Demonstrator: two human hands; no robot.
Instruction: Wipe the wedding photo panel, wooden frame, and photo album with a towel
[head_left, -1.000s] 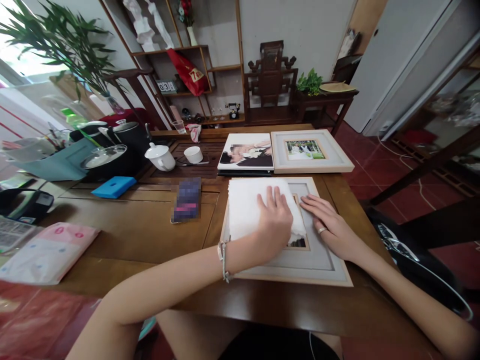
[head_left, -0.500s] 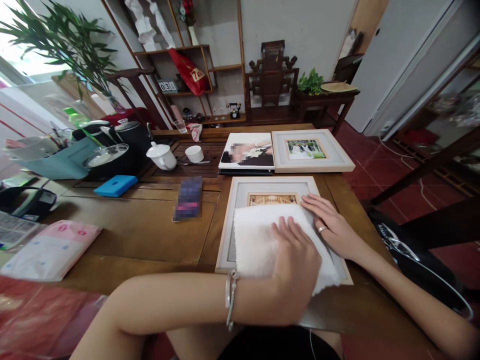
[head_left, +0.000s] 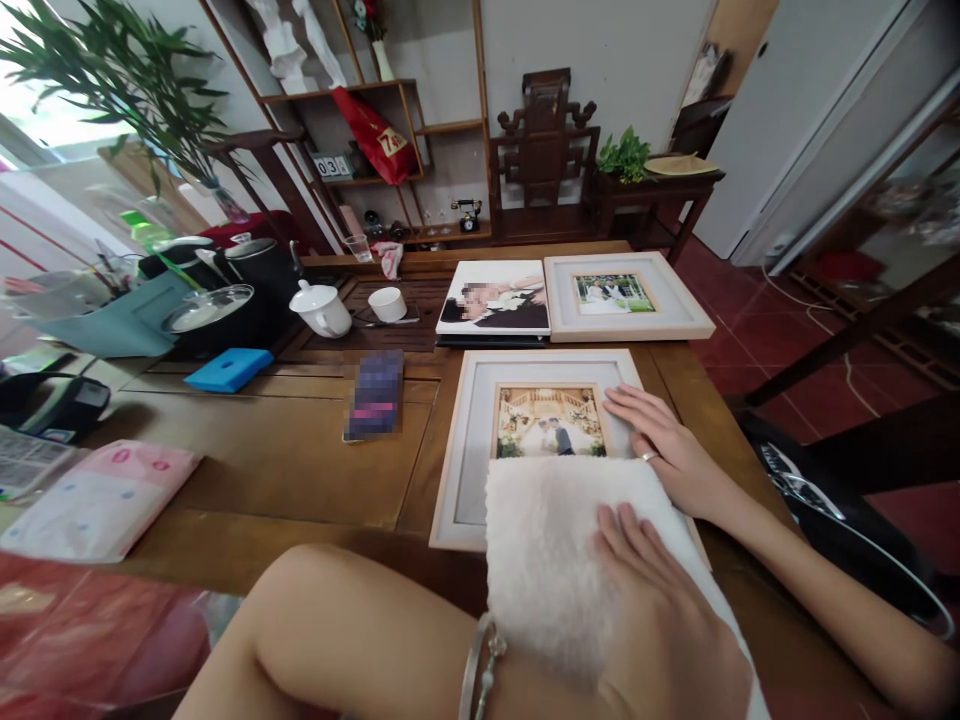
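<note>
A light wooden picture frame lies flat on the table before me, with a photo of a couple on a staircase inside its pale mat. A fluffy white cloth covers its lower part and hangs past the near edge. My left hand, a bracelet at its wrist, lies on the cloth with fingers stretched out, somewhat blurred, pressing it from above. My right hand, wearing a ring, rests flat on the frame's right side, fingers extended. The frame's lower right is hidden by cloth and hands.
Behind the frame lie a second framed photo and a photo album. A blurred-out phone-like item, a blue box, a white lidded cup and a pink-and-white packet sit to the left.
My left hand has drawn the white cloth toward me and to the right, uncovering the photo. My right hand stays on the frame's right side.
</note>
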